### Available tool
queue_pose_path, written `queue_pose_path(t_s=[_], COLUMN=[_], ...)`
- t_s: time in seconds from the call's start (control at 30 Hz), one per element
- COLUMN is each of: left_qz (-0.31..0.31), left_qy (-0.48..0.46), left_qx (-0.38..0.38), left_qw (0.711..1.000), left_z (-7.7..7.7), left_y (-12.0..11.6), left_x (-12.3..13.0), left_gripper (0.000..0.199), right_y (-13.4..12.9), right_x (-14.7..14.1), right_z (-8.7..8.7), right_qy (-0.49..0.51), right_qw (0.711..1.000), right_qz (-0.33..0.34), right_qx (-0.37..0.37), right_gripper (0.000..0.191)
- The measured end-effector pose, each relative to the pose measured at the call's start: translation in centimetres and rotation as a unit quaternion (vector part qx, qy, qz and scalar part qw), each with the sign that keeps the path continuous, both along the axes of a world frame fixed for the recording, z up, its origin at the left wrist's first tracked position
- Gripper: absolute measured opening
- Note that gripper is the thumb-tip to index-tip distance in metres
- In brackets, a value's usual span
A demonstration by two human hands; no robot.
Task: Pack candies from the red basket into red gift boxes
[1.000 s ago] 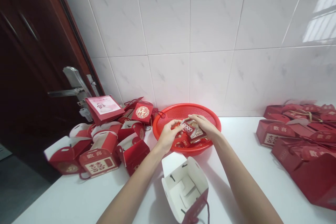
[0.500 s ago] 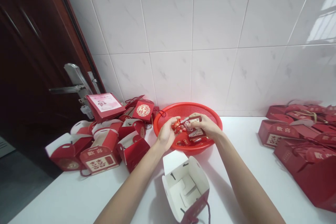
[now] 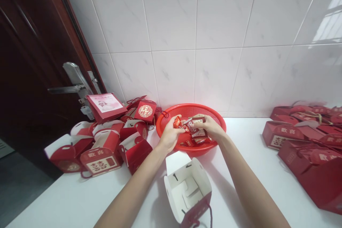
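Observation:
Over the red mesh basket (image 3: pixel 167 114), my left hand (image 3: pixel 170 136) is closed on red-wrapped candies (image 3: pixel 177 122). My right hand (image 3: pixel 211 128) pinches dark red printed packets (image 3: pixel 199 132) by their right side, with a tan edge showing behind them. More red-wrapped sweets (image 3: pixel 189 143) lie in the basket below both hands, partly covered by them. Between my forearms stands an open gift box (image 3: pixel 187 188), white inside and red outside, with a dark red cord at its near side. Only its own folded bottom flaps show inside it.
Several open red gift boxes (image 3: pixel 101 153) crowd the left of the white table (image 3: pixel 133 199), beside a dark door with a metal handle (image 3: pixel 66 89). More red boxes (image 3: pixel 307 171) are grouped at the right. A tiled wall (image 3: pixel 173 74) rises behind the basket.
My left hand has turned slightly, bringing an orange-red candy up at its fingertips. The packets in my right hand have shifted a little and fanned, showing more tan edge.

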State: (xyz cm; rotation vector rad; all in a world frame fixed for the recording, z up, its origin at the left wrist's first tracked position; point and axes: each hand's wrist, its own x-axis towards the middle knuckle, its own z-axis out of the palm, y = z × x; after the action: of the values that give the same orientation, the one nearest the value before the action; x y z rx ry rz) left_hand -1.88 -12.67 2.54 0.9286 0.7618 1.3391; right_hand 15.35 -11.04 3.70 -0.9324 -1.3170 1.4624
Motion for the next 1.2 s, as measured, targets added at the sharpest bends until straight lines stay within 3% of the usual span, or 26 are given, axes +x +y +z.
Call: queue_pose_path(t_s=[0.3,0.5,0.7,0.87,1.1,1.2], left_qz=[0.036,0.024,0.014,0.041,0.003,-0.015], left_qy=[0.007,0.049,0.061,0.062,0.036,0.030], left_qx=[0.022,0.063,0.067,0.062,0.025,0.017], left_qw=[0.999,0.997,0.996,0.995,0.999,0.999], left_z=[0.0,-0.2,-0.4,0.0,0.5,0.7], left_y=[-0.2,0.0,0.2,-0.1,-0.6,-0.5], left_x=[0.3,0.3,0.3,0.5,0.5,0.3], left_gripper=[0.062,0.038,0.042,0.043,0.044,0.035], right_y=[0.4,0.3,0.1,0.1,0.1,0.1], right_x=[0.0,0.0,0.2,0.1,0.1,0.0], right_z=[-0.5,-0.1,0.1,0.2,0.1,0.1], right_qy=[-0.014,0.008,0.013,0.034,0.025,0.023], right_qw=[1.000,0.999,0.999,0.999,0.998,0.998], right_qz=[-0.014,0.035,0.040,0.040,0.061,0.055], right_qx=[0.002,-0.008,-0.017,-0.013,-0.010,-0.008], right_gripper=[0.037,0.044,0.047,0.045,0.045,0.044])
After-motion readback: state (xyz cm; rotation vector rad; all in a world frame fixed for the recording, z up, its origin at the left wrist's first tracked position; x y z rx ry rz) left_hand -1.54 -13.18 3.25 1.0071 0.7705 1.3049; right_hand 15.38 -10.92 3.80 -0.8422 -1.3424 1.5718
